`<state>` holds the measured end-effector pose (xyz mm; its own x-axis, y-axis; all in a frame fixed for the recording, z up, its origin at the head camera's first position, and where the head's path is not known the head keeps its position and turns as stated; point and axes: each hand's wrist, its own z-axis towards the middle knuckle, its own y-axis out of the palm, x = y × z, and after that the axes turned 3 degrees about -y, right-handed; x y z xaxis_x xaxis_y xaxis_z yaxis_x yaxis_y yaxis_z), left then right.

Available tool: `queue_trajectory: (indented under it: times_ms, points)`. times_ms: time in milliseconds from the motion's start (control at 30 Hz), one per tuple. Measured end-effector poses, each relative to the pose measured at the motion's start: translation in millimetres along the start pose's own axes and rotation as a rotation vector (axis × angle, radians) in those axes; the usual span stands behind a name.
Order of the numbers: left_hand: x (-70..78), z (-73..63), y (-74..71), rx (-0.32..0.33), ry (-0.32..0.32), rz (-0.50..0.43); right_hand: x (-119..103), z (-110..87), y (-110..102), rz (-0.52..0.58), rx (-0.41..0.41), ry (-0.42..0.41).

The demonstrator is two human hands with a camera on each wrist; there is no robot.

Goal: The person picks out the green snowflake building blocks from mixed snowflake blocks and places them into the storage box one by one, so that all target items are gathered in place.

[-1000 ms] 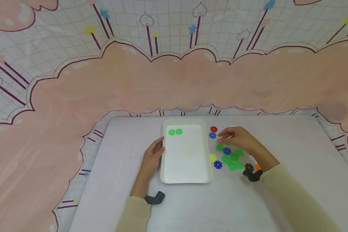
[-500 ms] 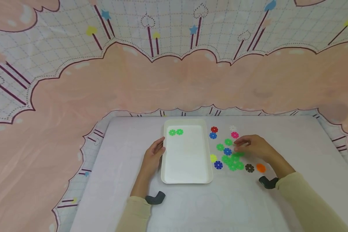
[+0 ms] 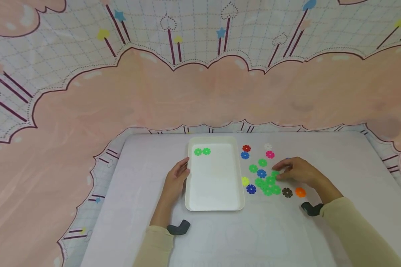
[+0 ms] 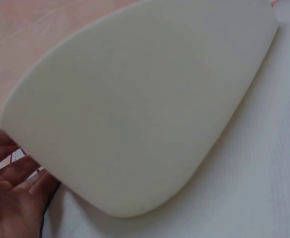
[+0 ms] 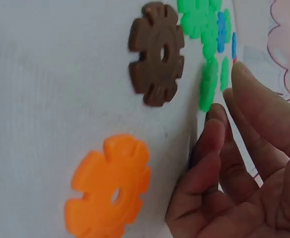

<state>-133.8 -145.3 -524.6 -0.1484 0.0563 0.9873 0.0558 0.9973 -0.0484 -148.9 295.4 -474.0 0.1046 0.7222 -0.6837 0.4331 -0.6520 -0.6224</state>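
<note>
My left hand [image 3: 174,183] grips the left rim of a white rectangular tray [image 3: 215,185]; in the left wrist view, the tray's outer side [image 4: 135,109] fills most of the picture. Two green snowflake discs [image 3: 202,151] lie side by side in the tray's top left corner. To the right of the tray, my right hand [image 3: 299,171] is low over a cluster of green snowflake discs [image 3: 268,190]. Its thumb and forefinger are apart, with the fingertips right at a green disc [image 5: 209,85] on the cluster's upper right edge.
Around the cluster lie loose discs: brown [image 5: 157,54], orange [image 5: 110,186], yellow [image 3: 245,181], red [image 3: 246,148], pink [image 3: 270,154], white [image 3: 268,147] and several blue ones [image 3: 251,189]. Another blue disc [image 3: 288,158] peeks out behind the right hand.
My right hand has moved right and down from beside the red and blue discs to the green cluster, uncovering the pink, white and orange discs. The left hand and tray stay put.
</note>
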Motion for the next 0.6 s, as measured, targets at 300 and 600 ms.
queue_trajectory:
  times_ms: [300,600]
  points:
    - [-2.1,1.1,-1.3,0.002,-0.019,0.01,1.7,0.8,0.7,-0.059,-0.018,-0.023]
    - [0.4,0.3,-0.3,0.01,-0.031,0.019,-4.4,2.9,3.7,-0.091,-0.006,-0.043]
